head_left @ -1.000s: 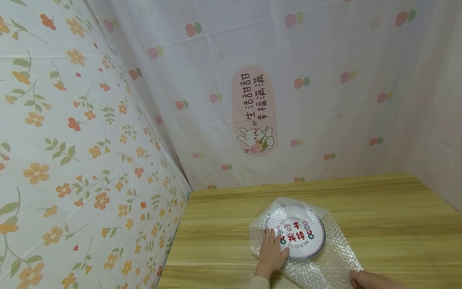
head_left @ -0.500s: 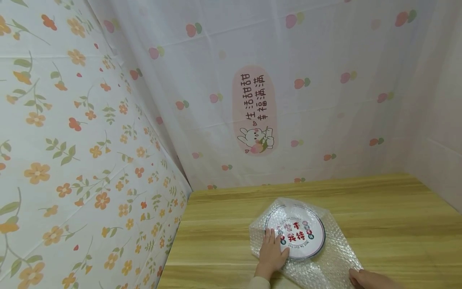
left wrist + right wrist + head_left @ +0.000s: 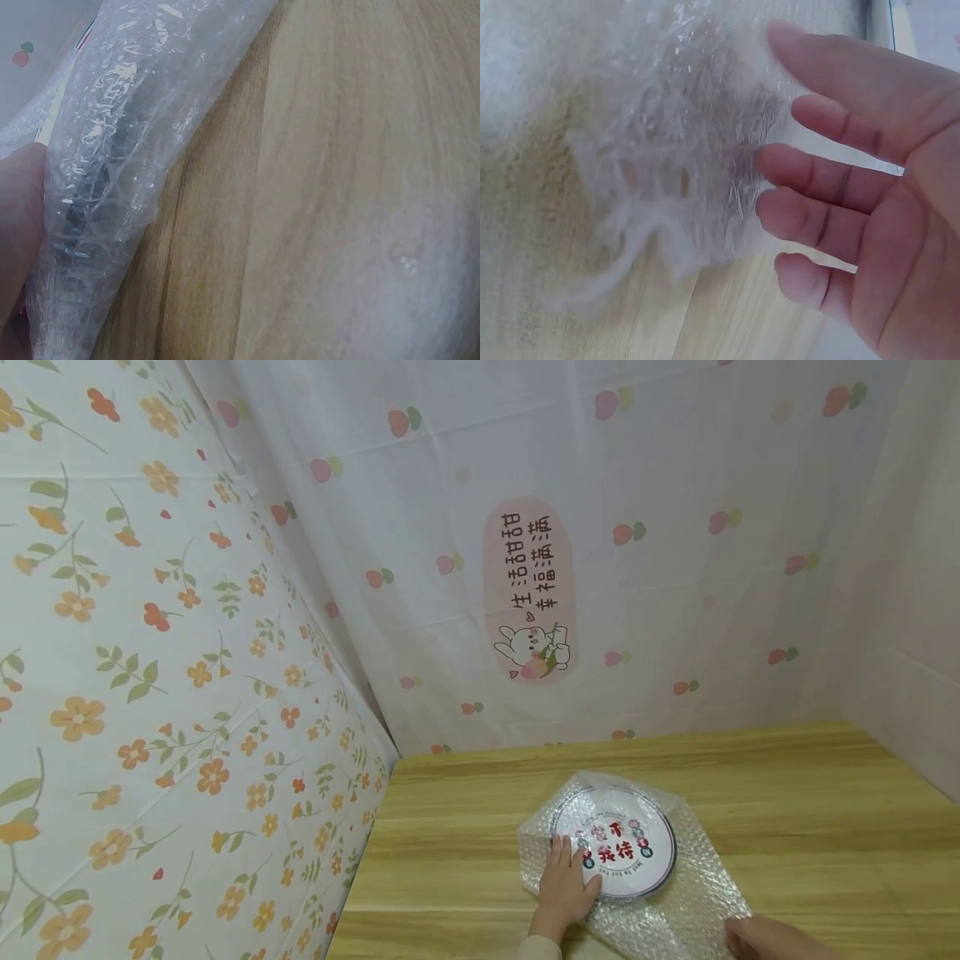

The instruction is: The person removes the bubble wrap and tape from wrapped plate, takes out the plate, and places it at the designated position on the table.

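A round white plate (image 3: 626, 860) with red lettering and a dark rim lies on a sheet of clear bubble wrap (image 3: 693, 906). Part of the wrap appears folded over the plate's left side. My left hand (image 3: 566, 885) rests there with fingers extended, pressing the wrap against the plate. In the left wrist view, its thumb (image 3: 19, 217) touches the bubble wrap (image 3: 112, 142) near the plate's edge. My right hand (image 3: 765, 937) is at the wrap's near right corner. In the right wrist view, its fingers (image 3: 817, 217) are loosely bent and spread, with a gap to the thumb, beside the wrap.
The wooden table (image 3: 810, 802) extends on both sides of the wrap. A flowered white sheet (image 3: 187, 693) hangs at the left, and a pale printed curtain (image 3: 660, 602) stands behind the table.
My right hand shifts slightly at the wrap's corner, and its thumb shows less clearly. The left hand, plate and wrap stay almost where they were.
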Demonstrator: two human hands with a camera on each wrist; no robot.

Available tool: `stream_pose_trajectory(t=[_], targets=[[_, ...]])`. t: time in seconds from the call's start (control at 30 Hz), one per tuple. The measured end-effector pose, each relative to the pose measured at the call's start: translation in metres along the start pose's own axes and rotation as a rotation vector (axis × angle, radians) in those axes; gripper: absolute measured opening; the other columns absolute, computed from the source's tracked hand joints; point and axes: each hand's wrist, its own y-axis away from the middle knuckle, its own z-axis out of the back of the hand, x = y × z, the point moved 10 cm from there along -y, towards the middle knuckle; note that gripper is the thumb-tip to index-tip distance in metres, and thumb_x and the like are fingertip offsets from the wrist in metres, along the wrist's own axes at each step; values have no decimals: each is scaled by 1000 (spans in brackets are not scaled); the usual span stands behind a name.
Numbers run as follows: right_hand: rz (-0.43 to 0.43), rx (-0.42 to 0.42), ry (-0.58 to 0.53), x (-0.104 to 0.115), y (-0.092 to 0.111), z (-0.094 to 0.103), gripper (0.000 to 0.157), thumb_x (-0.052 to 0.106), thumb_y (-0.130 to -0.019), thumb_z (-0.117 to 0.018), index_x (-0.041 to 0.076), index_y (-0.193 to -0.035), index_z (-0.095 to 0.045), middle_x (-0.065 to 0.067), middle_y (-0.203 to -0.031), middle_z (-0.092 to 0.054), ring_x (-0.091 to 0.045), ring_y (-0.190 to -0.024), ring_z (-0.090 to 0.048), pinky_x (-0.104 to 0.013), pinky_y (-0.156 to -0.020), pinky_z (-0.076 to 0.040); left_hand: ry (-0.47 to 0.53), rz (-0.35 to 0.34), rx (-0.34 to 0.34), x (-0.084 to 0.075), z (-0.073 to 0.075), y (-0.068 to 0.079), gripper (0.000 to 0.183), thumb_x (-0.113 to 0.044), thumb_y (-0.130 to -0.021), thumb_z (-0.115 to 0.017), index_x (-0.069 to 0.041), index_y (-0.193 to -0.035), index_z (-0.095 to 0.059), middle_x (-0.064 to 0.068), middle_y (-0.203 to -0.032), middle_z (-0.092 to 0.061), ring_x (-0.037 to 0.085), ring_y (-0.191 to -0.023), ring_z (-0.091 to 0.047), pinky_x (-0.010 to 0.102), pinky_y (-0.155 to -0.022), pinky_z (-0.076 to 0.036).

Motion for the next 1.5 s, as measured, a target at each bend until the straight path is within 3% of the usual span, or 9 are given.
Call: stream_pose_trajectory(t=[0.07,0.13,0.33,0.5,0.63,0.93,1.13,1.37,1.5], targets=[[161,-28,222,17,-1,3,9,7,-79,-58,13,-77,-52,20,-65,-42,5,-54,-39,-18,-42,-34,-1,0,0,0,1,0,51,-44,-87,-42,-7,-121,-53,16,-133,-40,30,-128,-26,36,-101,-27],[218,-43,332,25,-2,4,12,7,-76,-63,14,-77,-52,22,-65,-41,7,-55,-39,-17,-41,-35,6,-1,-4,-1,1,0,51,-44,-87,-43,-7,-121,-53,16,-133,-40,30,-128,-26,36,-101,-27],[45,-26,351,18,-6,7,11,12,-79,-63,16,-75,-53,19,-62,-42,4,-53,-39,-20,-42,-36,40,-9,-37,-1,1,0,52,-44,-87,-42,-6,-120,-54,17,-133,-41,30,-128,-27,36,-101,-28],[3,-60,397,18,-9,13,15,13,-78,-64,18,-70,-52,18,-60,-40,3,-52,-37,-20,-43,-34,36,-47,-112,1,-4,1,54,-47,-90,-34,-7,-121,-53,14,-136,-37,25,-132,-17,32,-104,-20],[91,-138,432,27,-12,18,21,3,-74,-61,19,-65,-50,19,-59,-36,4,-51,-35,-18,-42,-32,24,-64,-138,2,-5,1,54,-47,-91,-31,-8,-120,-53,14,-138,-35,24,-133,-13,30,-105,-16],[308,-284,580,46,-10,21,21,2,-70,-66,18,-68,-52,20,-70,-38,6,-59,-34,-19,-44,-33,19,0,-9,-2,6,1,52,-43,-87,-42,-6,-121,-53,17,-133,-41,30,-128,-27,36,-100,-28],[299,-332,695,48,-8,25,15,15,-70,-71,15,-77,-57,10,-82,-46,-1,-70,-43,-28,-52,-42,-1,-6,-24,0,-1,-1,52,-43,-87,-41,-7,-121,-53,17,-134,-40,29,-129,-26,36,-101,-28],[156,-290,707,36,-13,25,20,24,-74,-69,11,-87,-61,1,-88,-54,-11,-80,-52,-36,-64,-48,-19,-18,-49,0,-4,0,51,-44,-87,-41,-7,-120,-54,16,-133,-41,29,-128,-27,36,-100,-29],[221,-357,760,41,-12,23,25,23,-71,-72,9,-89,-62,0,-88,-55,-13,-80,-54,-36,-63,-49,-3,-30,-58,-2,3,1,51,-43,-87,-42,-5,-119,-55,18,-131,-42,31,-127,-29,37,-99,-30]])
